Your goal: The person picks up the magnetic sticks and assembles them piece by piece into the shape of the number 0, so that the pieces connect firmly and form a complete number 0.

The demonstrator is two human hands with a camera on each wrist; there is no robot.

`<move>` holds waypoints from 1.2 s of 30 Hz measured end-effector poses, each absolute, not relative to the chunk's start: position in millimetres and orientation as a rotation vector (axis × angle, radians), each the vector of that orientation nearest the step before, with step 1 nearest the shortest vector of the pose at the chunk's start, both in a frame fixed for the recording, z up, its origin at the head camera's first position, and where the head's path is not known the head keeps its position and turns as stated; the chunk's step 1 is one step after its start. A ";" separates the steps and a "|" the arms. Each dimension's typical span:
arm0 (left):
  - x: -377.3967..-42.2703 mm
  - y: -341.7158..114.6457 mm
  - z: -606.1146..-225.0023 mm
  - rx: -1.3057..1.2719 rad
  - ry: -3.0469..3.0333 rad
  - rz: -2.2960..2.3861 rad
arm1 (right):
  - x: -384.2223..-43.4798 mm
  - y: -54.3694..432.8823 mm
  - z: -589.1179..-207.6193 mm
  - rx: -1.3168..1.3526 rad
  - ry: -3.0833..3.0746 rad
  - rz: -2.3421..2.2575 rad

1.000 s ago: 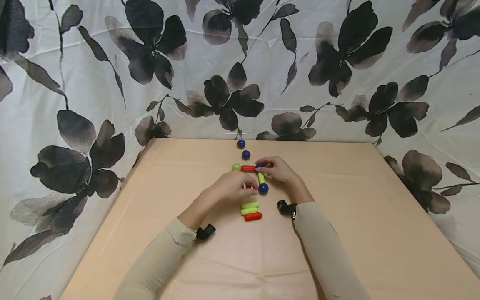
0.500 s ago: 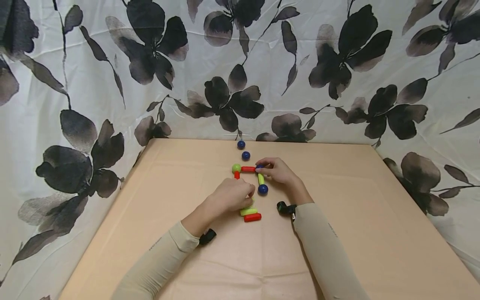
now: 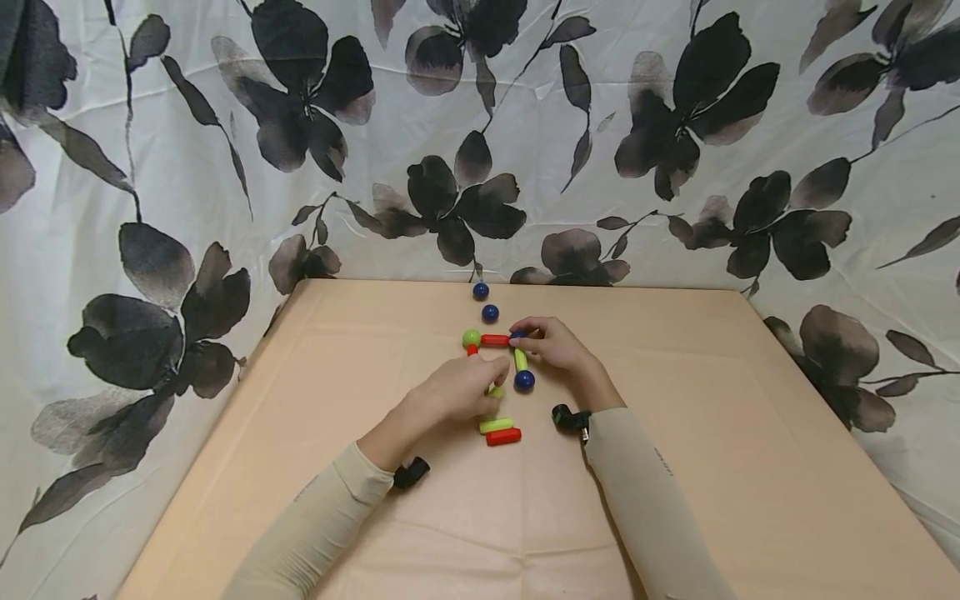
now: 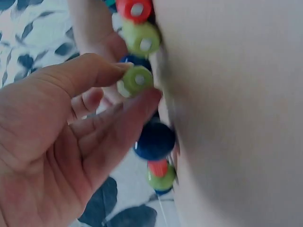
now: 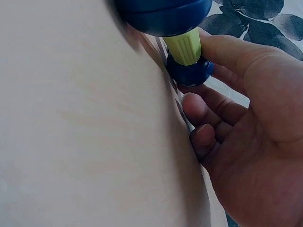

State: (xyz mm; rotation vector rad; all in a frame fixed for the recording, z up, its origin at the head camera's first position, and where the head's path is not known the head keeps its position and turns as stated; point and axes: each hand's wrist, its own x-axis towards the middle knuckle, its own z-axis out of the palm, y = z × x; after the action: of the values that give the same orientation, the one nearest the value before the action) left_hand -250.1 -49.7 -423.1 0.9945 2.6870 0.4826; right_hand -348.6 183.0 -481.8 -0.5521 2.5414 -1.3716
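A yellow-green rod (image 4: 133, 83) is pinched between the thumb and fingers of the left hand (image 3: 459, 387), one pale end turned toward the wrist camera; whether a ball is touched by it cannot be told. At two o'clock from that hand, in the head view, the far blue ball (image 5: 185, 74) is pinched by the right hand (image 3: 557, 343).

Between the hands, joined pieces are laid out. From their middle, the far blue ball is placed near half past one, a red rod (image 3: 495, 340) at twelve and a green ball (image 3: 471, 337) near half past ten. At four, the near blue ball (image 3: 524, 381) is linked to the far one by a second yellow-green rod (image 3: 521, 360). A second red rod (image 3: 472, 350) is run from the green ball toward nine, partly covered by the left hand; another blue ball (image 4: 155, 140), apparently at its end, is shown by the left wrist view.

Three sides thus seem done; the side at six is judged unclosed. Left unjoined are two loose blue balls (image 3: 490, 313) at twelve and, at six, a third yellow-green rod (image 3: 495, 426) and a third red rod (image 3: 503, 437), laid side by side on the table (image 3: 675, 400).
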 end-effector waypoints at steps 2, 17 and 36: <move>-254.3 -57.8 -421.5 0.946 2.569 0.660 | -348.3 182.9 -481.4 -0.555 2.543 -1.367; -276.4 -109.0 -424.5 0.753 1.932 1.106 | -347.8 182.4 -481.4 -0.520 2.566 -1.344; -267.7 -106.0 -445.8 0.753 2.064 1.085 | -346.0 182.9 -479.6 -0.526 2.581 -1.323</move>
State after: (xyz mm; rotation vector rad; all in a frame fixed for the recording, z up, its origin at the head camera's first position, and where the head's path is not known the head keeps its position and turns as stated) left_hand -267.7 -106.0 -445.8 0.7531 2.0645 1.0854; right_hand -346.0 182.9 -479.6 -0.5255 2.5807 -1.3230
